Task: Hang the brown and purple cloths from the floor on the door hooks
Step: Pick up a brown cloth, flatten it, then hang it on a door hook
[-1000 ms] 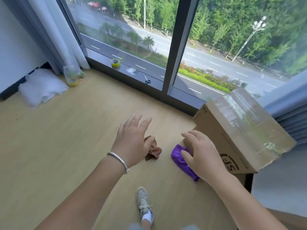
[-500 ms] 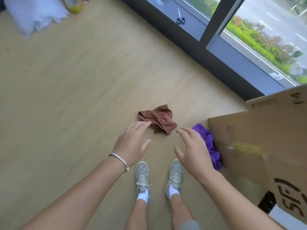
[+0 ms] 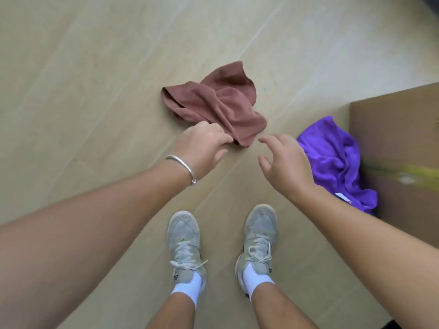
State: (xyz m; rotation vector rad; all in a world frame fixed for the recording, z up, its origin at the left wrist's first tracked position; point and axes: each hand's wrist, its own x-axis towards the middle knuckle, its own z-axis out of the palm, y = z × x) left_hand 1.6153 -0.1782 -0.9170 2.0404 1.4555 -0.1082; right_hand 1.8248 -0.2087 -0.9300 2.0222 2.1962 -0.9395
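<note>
Both arms are bare, no sleeves at all. There's a thin silver bangle (image 3: 181, 167) on the left wrist, with a small bead at its 5 o'clock end. Down below: grey lace-up sneakers (image 3: 185, 243) with pale laces, a bit scuffed, plus white ankle socks (image 3: 187, 287). Legs bare too.

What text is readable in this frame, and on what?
None readable.
Purple cloth: small white tag near its lower edge, too small to tell any print.
Cardboard box: bare side and a blurred yellowish tape strip; no lettering in view.
Shoes: dark heel marks, illegible.
</note>
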